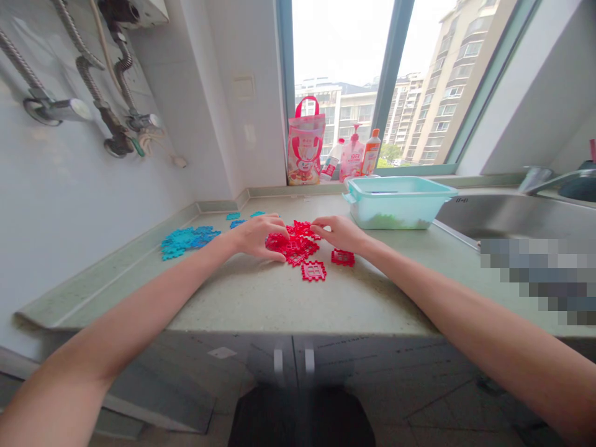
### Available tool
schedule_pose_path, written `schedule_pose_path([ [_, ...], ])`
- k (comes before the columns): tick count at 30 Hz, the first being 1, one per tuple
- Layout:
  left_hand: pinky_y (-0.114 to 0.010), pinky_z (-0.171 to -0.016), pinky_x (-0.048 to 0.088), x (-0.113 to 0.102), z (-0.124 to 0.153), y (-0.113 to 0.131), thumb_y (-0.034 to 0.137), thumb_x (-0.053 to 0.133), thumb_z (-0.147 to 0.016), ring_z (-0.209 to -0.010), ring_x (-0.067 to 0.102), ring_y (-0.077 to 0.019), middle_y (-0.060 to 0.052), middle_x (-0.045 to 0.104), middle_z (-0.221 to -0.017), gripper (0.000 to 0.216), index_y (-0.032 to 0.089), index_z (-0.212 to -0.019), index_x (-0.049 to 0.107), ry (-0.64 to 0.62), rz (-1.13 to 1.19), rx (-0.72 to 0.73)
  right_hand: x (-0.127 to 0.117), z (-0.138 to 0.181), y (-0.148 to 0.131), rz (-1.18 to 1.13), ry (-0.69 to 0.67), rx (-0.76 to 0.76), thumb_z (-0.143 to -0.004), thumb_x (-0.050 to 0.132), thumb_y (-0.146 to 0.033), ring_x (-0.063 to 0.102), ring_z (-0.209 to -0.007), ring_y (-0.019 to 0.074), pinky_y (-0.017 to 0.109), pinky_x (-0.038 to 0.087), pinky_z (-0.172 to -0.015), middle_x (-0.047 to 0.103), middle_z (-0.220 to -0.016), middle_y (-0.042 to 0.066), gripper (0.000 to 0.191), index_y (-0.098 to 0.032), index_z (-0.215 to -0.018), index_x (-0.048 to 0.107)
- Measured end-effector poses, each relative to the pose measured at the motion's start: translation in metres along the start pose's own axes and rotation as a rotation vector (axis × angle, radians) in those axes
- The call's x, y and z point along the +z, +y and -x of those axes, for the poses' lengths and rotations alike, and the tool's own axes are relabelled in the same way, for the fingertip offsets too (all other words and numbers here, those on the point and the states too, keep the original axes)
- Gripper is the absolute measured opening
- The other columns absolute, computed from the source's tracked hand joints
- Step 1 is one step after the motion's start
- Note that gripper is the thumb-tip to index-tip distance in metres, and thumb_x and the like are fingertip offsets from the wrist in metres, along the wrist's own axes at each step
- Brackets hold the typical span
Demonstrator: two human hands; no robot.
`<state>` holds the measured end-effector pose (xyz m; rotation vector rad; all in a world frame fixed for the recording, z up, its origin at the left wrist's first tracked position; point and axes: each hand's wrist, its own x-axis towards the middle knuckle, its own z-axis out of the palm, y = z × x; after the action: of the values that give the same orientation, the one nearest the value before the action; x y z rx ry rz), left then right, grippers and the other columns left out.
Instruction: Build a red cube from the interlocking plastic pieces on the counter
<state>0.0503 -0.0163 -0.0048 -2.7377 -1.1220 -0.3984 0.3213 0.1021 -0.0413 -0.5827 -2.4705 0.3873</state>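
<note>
The left hand (257,237) and the right hand (339,233) are held over a heap of red plastic lattice tiles (292,243), which is placed near the middle of the desk (242,298), towards its back edge. The left fingers (278,231) are curled over the heap's near side, and the right fingers (317,226) are stretched towards its far side. Both sets touch or nearly touch the tiles, but whether any tile is gripped cannot be told. Two separate red tiles (313,270) lie just in front of the heap and to its right. Blue tiles (187,241) are spread towards the desk's left edge. A teal plastic tub (395,202) is set by the back edge, beside a steel sink (507,217). On the window sill, a pink tote bag (306,143) and bottles (352,162) are lined up, but no writing on them can be read.
</note>
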Motion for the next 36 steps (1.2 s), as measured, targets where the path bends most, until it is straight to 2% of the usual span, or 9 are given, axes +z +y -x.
schedule_pose_path([
  [7, -0.044, -0.101, 0.055, 0.007, 0.001, -0.004, 0.038, 0.066, -0.097, -0.105, 0.069, -0.0253, -0.010, 0.079, -0.109, 0.020, 0.027, -0.100, 0.082, 0.147, 0.048, -0.014, -0.008, -0.005, 0.011, 0.029, 0.173, 0.139, -0.101, 0.055, -0.029, 0.073, -0.085, 0.0218, 0.034, 0.053, -0.082, 0.081, -0.092, 0.005, 0.033, -0.024, -0.125, 0.078],
  [11, -0.041, -0.098, 0.055, 0.007, 0.001, -0.012, 0.043, 0.056, -0.104, -0.103, 0.068, -0.0239, -0.011, 0.078, -0.105, 0.033, 0.021, -0.096, 0.080, 0.308, 0.093, -0.186, -0.009, -0.006, 0.013, -0.034, 0.189, 0.159, -0.096, 0.057, -0.023, 0.069, -0.075, 0.0190, 0.032, 0.052, -0.077, 0.076, -0.081, 0.003, 0.035, -0.021, -0.124, 0.078],
  [14, -0.034, -0.081, 0.056, 0.002, 0.002, -0.015, 0.054, 0.055, -0.104, -0.086, 0.067, -0.0200, -0.008, 0.076, -0.092, 0.043, 0.017, -0.098, 0.077, 0.367, 0.263, -0.378, -0.011, -0.005, 0.008, -0.136, 0.180, 0.159, -0.091, 0.057, -0.017, 0.067, -0.069, 0.0163, 0.030, 0.053, -0.072, 0.074, -0.078, 0.002, 0.043, -0.019, -0.130, 0.074],
  [17, -0.026, -0.062, 0.050, -0.007, 0.005, -0.015, 0.059, 0.061, -0.099, -0.068, 0.062, -0.0151, -0.005, 0.071, -0.079, 0.047, 0.015, -0.099, 0.076, 0.272, 0.561, -0.477, -0.013, -0.003, -0.001, -0.297, 0.133, 0.169, -0.087, 0.055, -0.014, 0.066, -0.065, 0.0148, 0.029, 0.056, -0.066, 0.072, -0.080, 0.001, 0.053, -0.019, -0.139, 0.068],
  [20, -0.024, -0.052, 0.044, -0.016, 0.008, -0.012, 0.060, 0.067, -0.094, -0.056, 0.057, -0.0131, -0.004, 0.067, -0.069, 0.046, 0.015, -0.097, 0.078, 0.058, 0.738, -0.516, -0.014, -0.001, -0.008, -0.418, 0.016, 0.176, -0.086, 0.055, -0.013, 0.068, -0.062, 0.0143, 0.029, 0.058, -0.061, 0.074, -0.091, 0.003, 0.055, -0.022, -0.139, 0.068],
  [22, -0.025, -0.050, 0.044, -0.019, 0.009, -0.010, 0.060, 0.071, -0.090, -0.054, 0.057, -0.0136, -0.004, 0.069, -0.068, 0.044, 0.017, -0.095, 0.080, -0.107, 0.744, -0.523, -0.014, 0.000, -0.008, -0.335, -0.027, 0.175, -0.087, 0.058, -0.013, 0.069, -0.065, 0.0147, 0.031, 0.061, -0.066, 0.076, -0.101, 0.005, 0.051, -0.023, -0.135, 0.070],
  [26, -0.025, -0.055, 0.047, -0.019, 0.010, -0.009, 0.055, 0.080, -0.080, -0.061, 0.063, -0.0163, -0.004, 0.074, -0.073, 0.034, 0.021, -0.086, 0.083, -0.321, 0.651, -0.514, -0.014, 0.002, -0.004, 0.039, 0.036, 0.100, -0.087, 0.069, -0.016, 0.073, -0.085, 0.0196, 0.039, 0.058, -0.092, 0.074, -0.127, 0.011, 0.052, -0.024, -0.138, 0.071],
  [31, -0.026, -0.055, 0.040, -0.024, 0.014, -0.011, 0.055, 0.076, -0.082, -0.061, 0.059, -0.0153, -0.003, 0.069, -0.065, 0.038, 0.019, -0.070, 0.080, -0.308, 0.403, -0.562, -0.017, 0.007, -0.023, 0.021, -0.135, -0.116, -0.094, 0.068, -0.027, 0.071, -0.087, 0.0200, 0.032, 0.052, -0.085, 0.080, -0.103, 0.007, 0.019, -0.020, -0.106, 0.082],
  [36, -0.026, -0.060, 0.037, -0.025, 0.013, -0.009, 0.049, 0.070, -0.087, -0.065, 0.056, -0.0140, -0.002, 0.070, -0.071, 0.033, 0.018, -0.081, 0.080, -0.199, 0.232, -0.522, -0.013, 0.015, -0.044, -0.127, -0.337, -0.237, -0.089, 0.079, -0.051, 0.071, -0.094, 0.0217, 0.031, 0.051, -0.084, 0.080, -0.109, 0.006, 0.036, -0.022, -0.110, 0.081],
])
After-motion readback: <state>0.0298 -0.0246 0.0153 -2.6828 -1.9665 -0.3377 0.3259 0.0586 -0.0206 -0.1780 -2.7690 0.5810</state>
